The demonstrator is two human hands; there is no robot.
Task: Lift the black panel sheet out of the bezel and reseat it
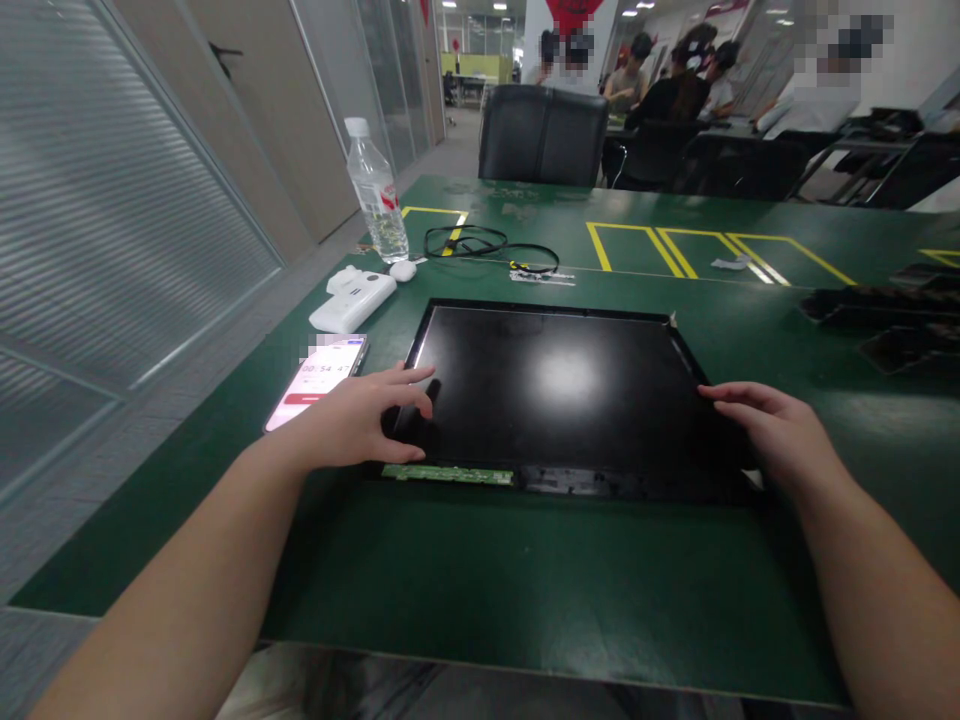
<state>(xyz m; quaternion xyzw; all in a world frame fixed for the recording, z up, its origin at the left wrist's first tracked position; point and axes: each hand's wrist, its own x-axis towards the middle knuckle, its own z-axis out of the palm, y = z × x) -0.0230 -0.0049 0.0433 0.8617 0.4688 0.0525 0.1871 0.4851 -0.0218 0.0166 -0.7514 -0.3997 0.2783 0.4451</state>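
A black LCD screen panel (555,385) lies face up on the green table, with a strip of green circuit board (448,474) along its near left edge. Over the panel's left edge, my left hand (367,415) has its fingers apart and curved, the thumb close to the circuit strip. At the opposite side, my right hand (780,430) has its fingertips pressed together on the right edge of the frame. The underside of that edge is hidden. A small bit of tape (673,319) sticks up at the far right corner.
Left of the panel lie a lit phone (319,375) and a white device (352,300). Behind stand a water bottle (377,195) and a coiled black cable (480,243). Dark parts (892,310) lie at the right. Several people sit beyond a black chair (543,133).
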